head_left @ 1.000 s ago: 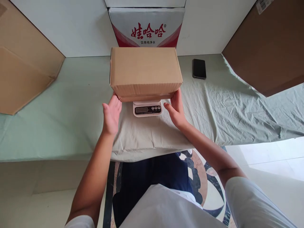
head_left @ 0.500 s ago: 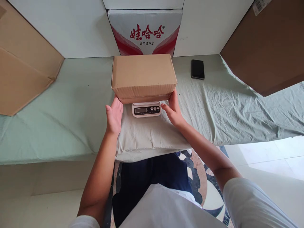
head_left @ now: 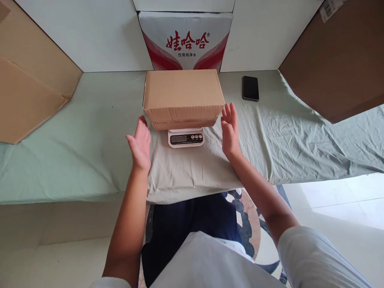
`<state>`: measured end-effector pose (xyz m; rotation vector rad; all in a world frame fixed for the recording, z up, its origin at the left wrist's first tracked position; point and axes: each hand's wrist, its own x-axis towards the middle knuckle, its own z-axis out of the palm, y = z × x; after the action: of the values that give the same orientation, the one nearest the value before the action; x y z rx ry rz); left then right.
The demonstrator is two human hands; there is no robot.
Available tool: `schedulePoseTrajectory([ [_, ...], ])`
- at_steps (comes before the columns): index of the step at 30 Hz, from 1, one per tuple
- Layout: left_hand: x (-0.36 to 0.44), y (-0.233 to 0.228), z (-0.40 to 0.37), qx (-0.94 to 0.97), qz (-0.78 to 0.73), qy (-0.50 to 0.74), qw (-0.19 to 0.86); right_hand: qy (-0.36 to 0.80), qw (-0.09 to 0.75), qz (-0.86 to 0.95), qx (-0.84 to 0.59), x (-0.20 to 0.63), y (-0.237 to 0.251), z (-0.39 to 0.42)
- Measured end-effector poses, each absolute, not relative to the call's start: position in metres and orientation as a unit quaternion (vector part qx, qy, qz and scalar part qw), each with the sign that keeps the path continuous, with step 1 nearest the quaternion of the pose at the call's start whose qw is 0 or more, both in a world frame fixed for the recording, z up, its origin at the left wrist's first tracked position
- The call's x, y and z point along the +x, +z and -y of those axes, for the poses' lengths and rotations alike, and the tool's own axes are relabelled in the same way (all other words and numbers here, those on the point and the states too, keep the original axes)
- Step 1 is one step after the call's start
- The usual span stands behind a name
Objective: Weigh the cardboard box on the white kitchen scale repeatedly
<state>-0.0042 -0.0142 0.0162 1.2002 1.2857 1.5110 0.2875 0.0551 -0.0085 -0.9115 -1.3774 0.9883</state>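
A closed brown cardboard box [head_left: 183, 89] rests on a small white kitchen scale [head_left: 186, 145]. The box covers the weighing plate, while the display and buttons show in front of it. Beside the box's left front corner is my left hand [head_left: 140, 145], open with the thumb spread out. My right hand [head_left: 230, 132] is open too, fingers pointing up near the box's right front corner. Neither hand grips anything. The scale's display looks dark, with no readable figures.
Behind the box stands a white and red carton [head_left: 186, 40]. A black phone [head_left: 250, 88] lies on the green cloth [head_left: 105, 132] to the right. Large cardboard pieces stand at the left [head_left: 33, 80] and right [head_left: 336, 60].
Both my hands have come away from the sides of the box, the left outward to the left and the right outward to the right. The box stays on the scale.
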Motion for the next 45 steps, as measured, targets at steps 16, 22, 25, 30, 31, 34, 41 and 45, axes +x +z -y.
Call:
schedulePoseTrajectory([
  [16,-0.006,0.013,0.017,0.469,-0.508,0.618,0.374,0.432,0.557,0.595,-0.386,0.287,-0.011,-0.059],
  [22,-0.005,0.013,0.017,0.487,-0.514,0.602,0.368,0.458,0.561,0.583,-0.368,0.282,-0.002,-0.054],
  [25,-0.007,0.011,0.016,0.489,-0.52,0.597,0.367,0.464,0.555,0.584,-0.368,0.279,0.002,-0.052],
  [30,-0.011,0.006,0.014,0.497,-0.526,0.591,0.356,0.463,0.549,0.589,-0.371,0.279,0.001,-0.054],
  [31,-0.011,0.005,0.014,0.499,-0.528,0.589,0.354,0.461,0.548,0.591,-0.371,0.279,0.0,-0.054],
  [34,-0.01,0.005,0.014,0.497,-0.526,0.59,0.358,0.453,0.542,0.603,-0.37,0.28,-0.003,-0.056],
  [41,-0.009,0.005,0.014,0.492,-0.509,0.601,0.371,0.466,0.543,0.592,-0.371,0.281,-0.005,-0.057],
  [45,-0.009,0.005,0.014,0.496,-0.52,0.59,0.368,0.463,0.54,0.6,-0.365,0.28,-0.003,-0.055],
])
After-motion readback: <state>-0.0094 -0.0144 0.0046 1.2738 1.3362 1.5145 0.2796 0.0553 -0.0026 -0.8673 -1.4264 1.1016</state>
